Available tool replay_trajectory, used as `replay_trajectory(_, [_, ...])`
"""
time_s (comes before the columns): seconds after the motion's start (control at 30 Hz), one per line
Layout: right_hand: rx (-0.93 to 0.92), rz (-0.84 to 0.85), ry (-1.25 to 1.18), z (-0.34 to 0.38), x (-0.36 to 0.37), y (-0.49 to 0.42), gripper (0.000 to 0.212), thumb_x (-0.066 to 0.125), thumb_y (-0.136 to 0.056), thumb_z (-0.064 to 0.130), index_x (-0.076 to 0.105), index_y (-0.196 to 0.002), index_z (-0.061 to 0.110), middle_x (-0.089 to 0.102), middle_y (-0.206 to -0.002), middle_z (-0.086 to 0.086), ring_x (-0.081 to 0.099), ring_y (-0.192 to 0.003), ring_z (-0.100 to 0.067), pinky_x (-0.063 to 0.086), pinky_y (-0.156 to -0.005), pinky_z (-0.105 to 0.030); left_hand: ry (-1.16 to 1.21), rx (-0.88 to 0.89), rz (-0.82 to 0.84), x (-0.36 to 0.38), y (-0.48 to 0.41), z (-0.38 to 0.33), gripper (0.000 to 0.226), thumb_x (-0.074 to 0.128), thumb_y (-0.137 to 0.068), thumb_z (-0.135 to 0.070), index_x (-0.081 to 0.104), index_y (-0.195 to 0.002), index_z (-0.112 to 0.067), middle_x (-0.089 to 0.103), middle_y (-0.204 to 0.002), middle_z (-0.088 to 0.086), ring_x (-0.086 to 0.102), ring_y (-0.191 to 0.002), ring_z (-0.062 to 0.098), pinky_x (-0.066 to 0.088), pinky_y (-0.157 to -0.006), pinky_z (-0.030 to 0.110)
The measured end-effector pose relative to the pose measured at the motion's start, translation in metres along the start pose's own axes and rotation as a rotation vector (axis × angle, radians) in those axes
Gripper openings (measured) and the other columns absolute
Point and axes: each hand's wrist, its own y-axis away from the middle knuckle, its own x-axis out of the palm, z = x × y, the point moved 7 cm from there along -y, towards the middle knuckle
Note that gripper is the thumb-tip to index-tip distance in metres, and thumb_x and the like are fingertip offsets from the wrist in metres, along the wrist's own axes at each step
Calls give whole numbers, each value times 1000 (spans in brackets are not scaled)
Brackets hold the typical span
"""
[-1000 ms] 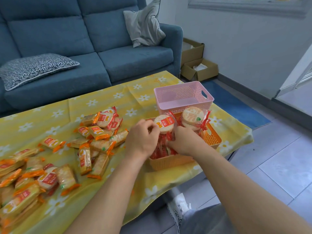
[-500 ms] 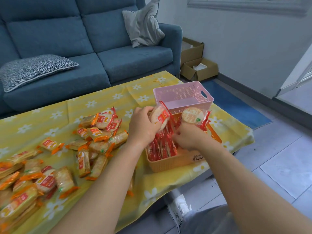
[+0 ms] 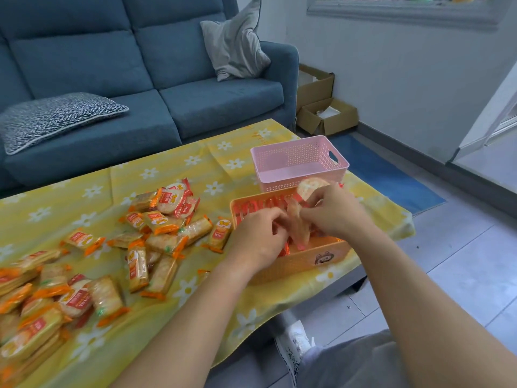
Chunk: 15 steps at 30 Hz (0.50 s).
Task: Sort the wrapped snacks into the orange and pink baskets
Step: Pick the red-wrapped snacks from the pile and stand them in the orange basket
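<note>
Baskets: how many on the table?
2. The orange basket sits near the table edge under both hands; the pink basket stands right behind it. None appear hidden.

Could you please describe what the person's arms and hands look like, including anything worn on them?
Both forearms are bare right up to the bottom edge of the picture, with no sleeves in view. The left hand and right hand wear no gloves, and no watch, bracelet or ring shows on the visible sides. Fingers are partly hidden among the snacks, so small rings cannot be ruled out.
</note>
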Motion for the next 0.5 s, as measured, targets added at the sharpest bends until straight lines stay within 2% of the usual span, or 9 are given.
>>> replay_trajectory(0.03, [-26, 11, 55, 2, 7, 1, 25, 67, -81, 21, 68, -86, -4, 74, -74, -19, 72, -66, -33, 62, -65, -50, -65, -27, 19, 1, 1, 4, 28, 54, -85, -13, 66, -85, -38, 71, -88, -17, 64, -82, 7, 55, -78, 34])
replay_trajectory(0.1, [-99, 45, 178, 6, 23, 2, 27, 65, -84, 24, 66, -80, -3, 72, -70, -17, 70, -67, -34, 61, -64, -47, -44, -87, -21, -1, 0, 13, 30, 50, -84, -10, 60, -85, -38, 70, -88, -15, 64, -81, 9, 54, -76, 37])
replay_trajectory(0.2, [-182, 99, 356, 9, 48, 0, 21, 60, -88, 24, 60, -75, 7, 61, -65, -4, 63, -62, -28, 60, -60, -42, 20, -48, -140, -8, -4, 11, 29, 46, -87, -13, 58, -102, -34, 65, -100, -12, 62, -90, 12, 52, -81, 37])
replay_trajectory(0.3, [-183, 234, 521, 4, 68, -4, 9, 56, -89, 20, 59, -91, 12, 54, -76, 1, 60, -75, -25, 58, -69, -40, -97, 48, 18, 9, -8, 4, 41, 43, -87, -12, 63, -116, -32, 65, -117, -7, 57, -108, 19, 47, -91, 35])
replay_trajectory(0.37, [-120, 303, 484, -2, 63, -8, 14, 52, -89, 18, 56, -78, 10, 57, -73, -1, 63, -75, -28, 56, -68, -39, -204, 32, 88, 17, -7, 7, 38, 44, -89, -16, 67, -114, -32, 68, -116, -8, 55, -110, 20, 47, -90, 38])
replay_trajectory(0.43, [-87, 150, 363, -3, 35, -17, 26, 52, -89, 23, 55, -65, 13, 57, -63, -1, 61, -66, -28, 53, -58, -36, -271, 22, 91, 19, -6, 9, 33, 45, -89, -18, 71, -103, -33, 66, -98, -12, 53, -107, 17, 49, -88, 39])
replay_trajectory(0.5, [-109, -190, 304, -2, -6, -22, 24, 52, -90, 27, 59, -71, 15, 57, -67, 0, 58, -67, -25, 48, -55, -35, -291, 14, 93, 21, -5, 9, 30, 47, -92, -17, 74, -98, -30, 61, -91, -14, 51, -106, 14, 48, -89, 37])
